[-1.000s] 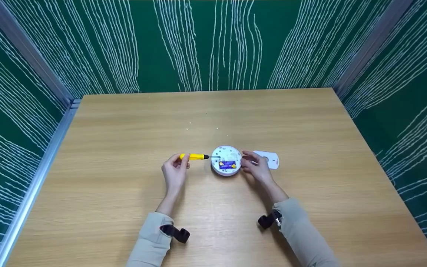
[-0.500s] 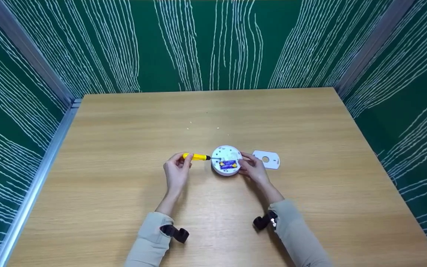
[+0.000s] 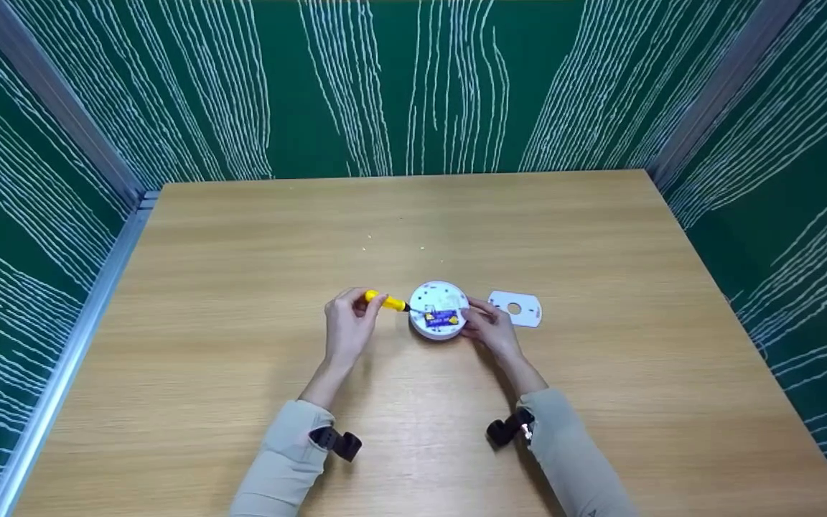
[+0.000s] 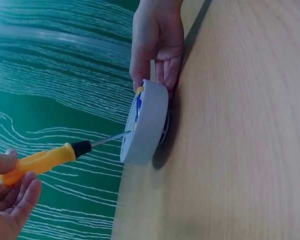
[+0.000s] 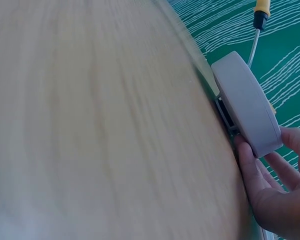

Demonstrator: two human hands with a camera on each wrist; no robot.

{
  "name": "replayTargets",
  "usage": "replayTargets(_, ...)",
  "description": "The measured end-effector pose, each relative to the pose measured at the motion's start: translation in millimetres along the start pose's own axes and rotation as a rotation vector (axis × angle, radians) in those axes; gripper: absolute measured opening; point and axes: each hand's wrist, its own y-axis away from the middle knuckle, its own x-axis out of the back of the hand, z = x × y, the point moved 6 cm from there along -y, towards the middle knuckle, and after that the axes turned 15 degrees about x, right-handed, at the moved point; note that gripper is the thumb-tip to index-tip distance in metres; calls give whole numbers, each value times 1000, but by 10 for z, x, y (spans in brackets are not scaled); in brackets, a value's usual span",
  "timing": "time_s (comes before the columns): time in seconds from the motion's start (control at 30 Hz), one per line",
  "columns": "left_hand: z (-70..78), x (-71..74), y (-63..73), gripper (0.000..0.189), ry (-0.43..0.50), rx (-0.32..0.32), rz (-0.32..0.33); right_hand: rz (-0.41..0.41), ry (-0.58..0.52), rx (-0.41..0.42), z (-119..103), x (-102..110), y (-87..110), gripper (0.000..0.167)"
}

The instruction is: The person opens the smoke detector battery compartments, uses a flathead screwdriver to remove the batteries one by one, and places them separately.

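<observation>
My left hand (image 3: 350,324) pinches the yellow handle of a screwdriver (image 4: 45,162) with a black collar. Its metal shaft slants down to the open face of a round white device (image 3: 429,296), and the tip meets that face near a purple-and-yellow battery (image 3: 441,319). The exact spot under the tip is too small to make out. At the device's right edge, my right hand (image 3: 492,330) grips the rim, thumb on the upper face and fingers beneath, as the right wrist view shows. Dark parts on the device's underside (image 5: 225,116) face the table.
A flat white plate (image 3: 528,309) with a round hole lies just right of my right hand. Several tiny white bits (image 3: 365,248) are scattered farther back on the wooden table (image 3: 241,237). Green walls (image 3: 449,86) with white lines stand behind and at both sides.
My left hand has moved right and tilted the screwdriver more steeply, its tip shifting toward the battery. My right hand has closed round the device's rim, away from the plate.
</observation>
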Motion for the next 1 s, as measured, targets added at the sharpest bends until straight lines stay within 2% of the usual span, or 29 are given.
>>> replayTargets(0.4,201,-109,-53,18,-132,-12,-115,15,14,-50,29,25,-7,38)
replayTargets(1.0,397,-274,-102,23,-271,-67,-150,-1,-7,-17,56,15,-19,38)
